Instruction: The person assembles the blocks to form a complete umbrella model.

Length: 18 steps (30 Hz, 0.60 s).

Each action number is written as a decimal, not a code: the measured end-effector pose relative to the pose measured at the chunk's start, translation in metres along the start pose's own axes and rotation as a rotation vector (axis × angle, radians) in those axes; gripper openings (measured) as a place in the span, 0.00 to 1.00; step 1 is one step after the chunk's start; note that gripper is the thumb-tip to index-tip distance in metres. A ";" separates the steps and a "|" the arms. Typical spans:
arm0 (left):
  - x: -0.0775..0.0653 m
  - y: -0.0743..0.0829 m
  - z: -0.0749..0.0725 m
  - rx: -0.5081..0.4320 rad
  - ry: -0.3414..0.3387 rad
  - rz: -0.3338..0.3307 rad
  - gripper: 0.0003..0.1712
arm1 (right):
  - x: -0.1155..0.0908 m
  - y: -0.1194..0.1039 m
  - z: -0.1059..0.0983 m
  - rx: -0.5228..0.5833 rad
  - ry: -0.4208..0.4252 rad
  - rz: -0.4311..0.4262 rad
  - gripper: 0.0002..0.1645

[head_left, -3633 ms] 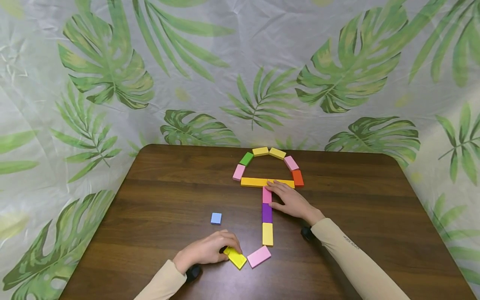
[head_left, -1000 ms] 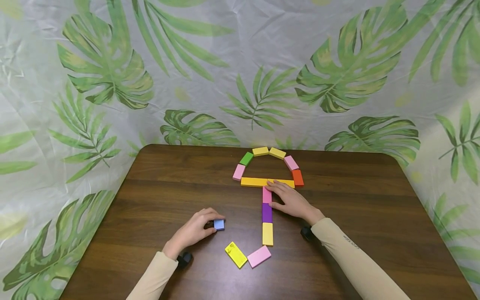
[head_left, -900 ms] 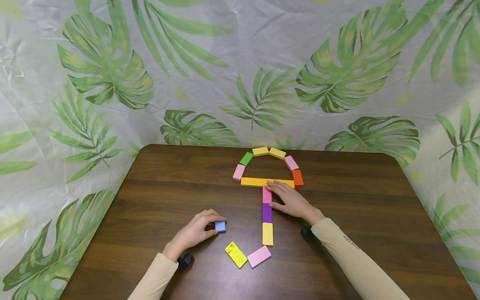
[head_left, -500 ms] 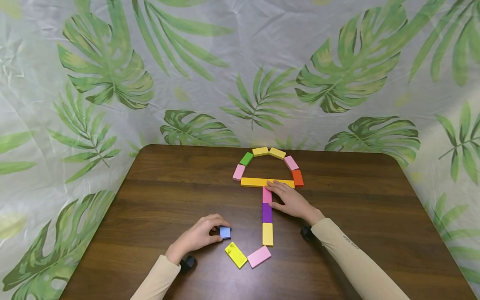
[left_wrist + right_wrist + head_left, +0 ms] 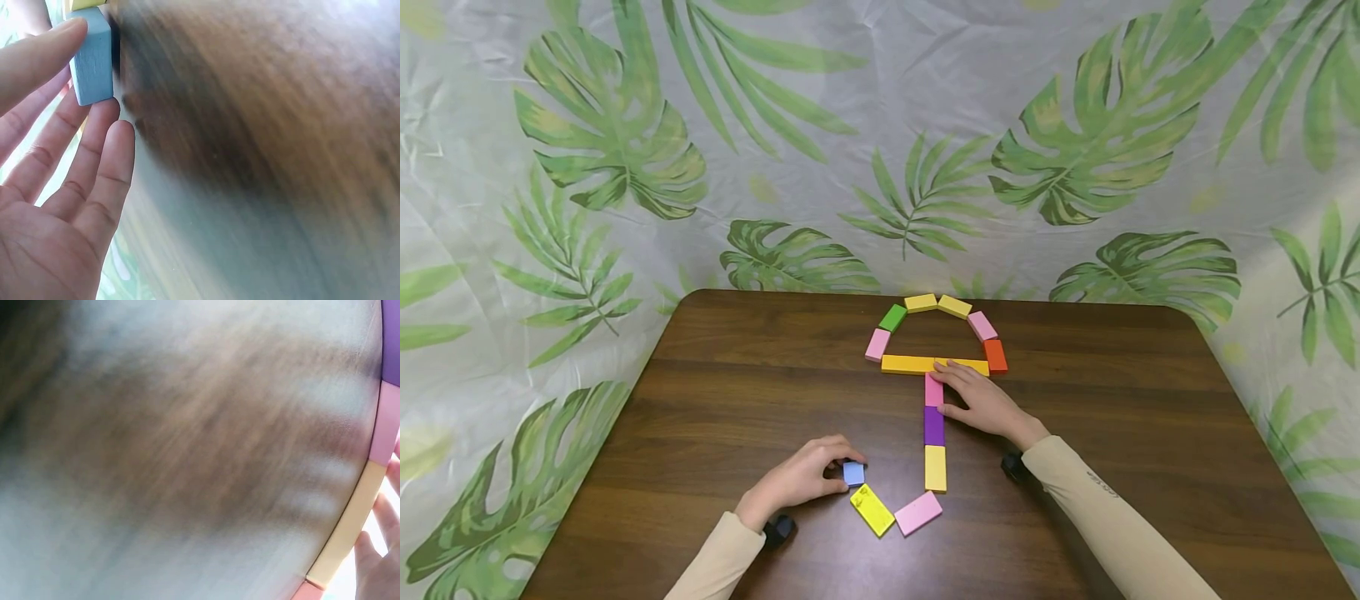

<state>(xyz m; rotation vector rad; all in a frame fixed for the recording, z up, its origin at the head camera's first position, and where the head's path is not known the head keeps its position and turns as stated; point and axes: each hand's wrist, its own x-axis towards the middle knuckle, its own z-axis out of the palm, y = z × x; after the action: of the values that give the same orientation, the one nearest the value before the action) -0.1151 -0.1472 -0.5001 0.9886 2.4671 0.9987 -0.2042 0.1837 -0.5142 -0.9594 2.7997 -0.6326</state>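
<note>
My left hand pinches a small light-blue block between thumb and fingers; in the left wrist view the thumb lies on one face of the blue block. The block sits at the upper left end of a bright yellow block, touching it or very close. A pink block lies beside the yellow one at an angle. My right hand rests with extended fingers at the top of the column, over the join of a pink block and an orange bar, its thumb by a purple block.
A pale yellow block ends the column. Beyond the bars, several blocks form an arch, among them a green block and a red block. The brown wooden table meets a leaf-print cloth at the back.
My left hand let go of the bright yellow block, took hold of the blue block and moved it right and nearer, up to the yellow block's end. My right hand has stayed still.
</note>
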 end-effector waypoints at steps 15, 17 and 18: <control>0.000 -0.001 0.002 0.041 -0.007 0.009 0.20 | 0.001 0.001 0.000 0.001 -0.008 0.004 0.39; 0.001 -0.002 0.002 0.046 -0.008 0.010 0.20 | 0.001 0.001 0.000 0.002 -0.009 0.007 0.39; 0.001 -0.002 0.002 0.047 -0.009 0.010 0.20 | 0.001 0.001 0.000 0.002 -0.010 0.010 0.39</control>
<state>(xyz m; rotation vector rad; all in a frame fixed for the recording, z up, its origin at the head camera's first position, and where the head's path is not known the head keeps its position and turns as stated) -0.1154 -0.1468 -0.5026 1.0187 2.4913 0.9420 -0.2054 0.1839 -0.5145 -0.9456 2.7929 -0.6277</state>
